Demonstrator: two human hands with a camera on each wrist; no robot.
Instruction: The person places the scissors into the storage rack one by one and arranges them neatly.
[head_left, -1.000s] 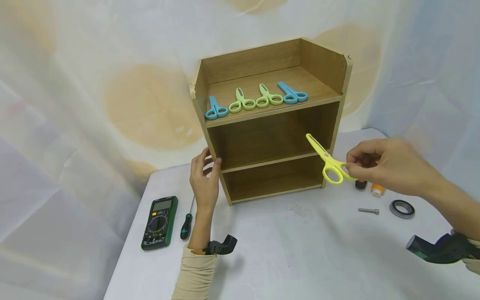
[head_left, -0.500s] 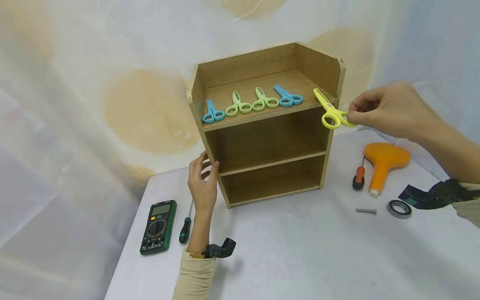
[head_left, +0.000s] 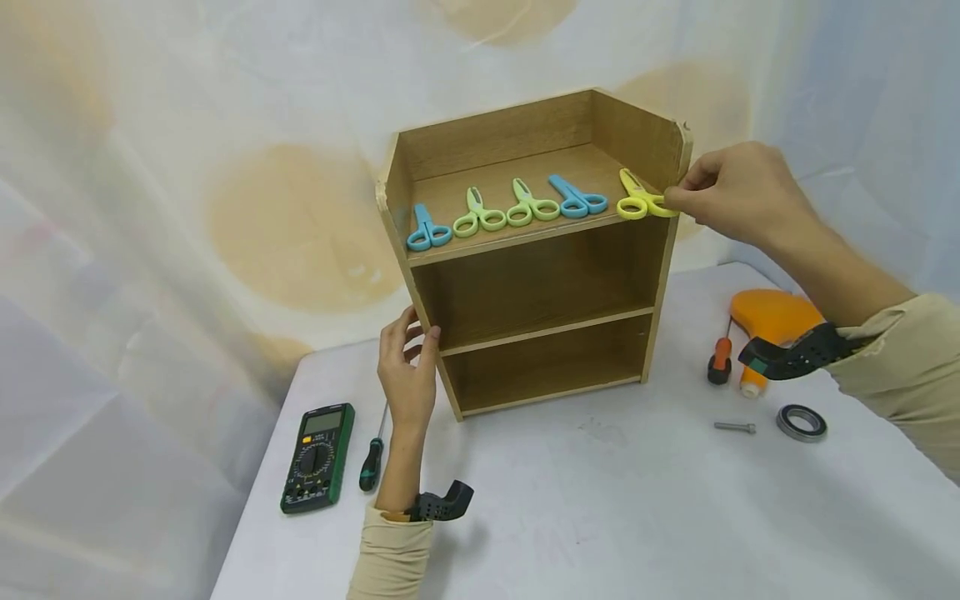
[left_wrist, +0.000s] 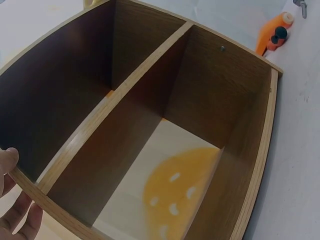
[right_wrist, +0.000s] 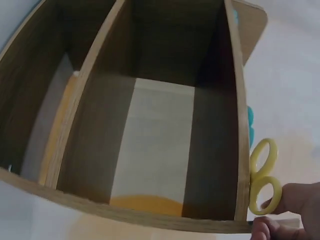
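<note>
The fingers [head_left: 678, 198] of the right hand [head_left: 731, 196] are curled in a pinch on a handle loop of the yellow scissors [head_left: 639, 200], which lie at the right end of the top shelf of the wooden shelf unit [head_left: 536, 250], blades pointing toward its back wall, handles at its front edge; in the right wrist view the same yellow loops sit against the unit's top board with the fingertips closed on them; the left hand [head_left: 408, 367] grips the unit's left front edge at the level of the middle shelf, thumb on the front and fingers loosely bent round the side panel, holding nothing else; along the top shelf, left of the yellow pair, lie a blue pair of scissors [head_left: 576, 198], two green pairs [head_left: 531, 205] [head_left: 478, 215] and another blue pair [head_left: 427, 230], all in a row; the unit stands on a white table [head_left: 600, 500]; left of the unit lie a green multimeter [head_left: 318, 457] and a green-handled screwdriver [head_left: 371, 460]; right of the unit lie an orange-handled screwdriver [head_left: 718, 357], an orange tool [head_left: 772, 317], a bolt [head_left: 735, 427] and a bearing ring [head_left: 801, 422].
</note>
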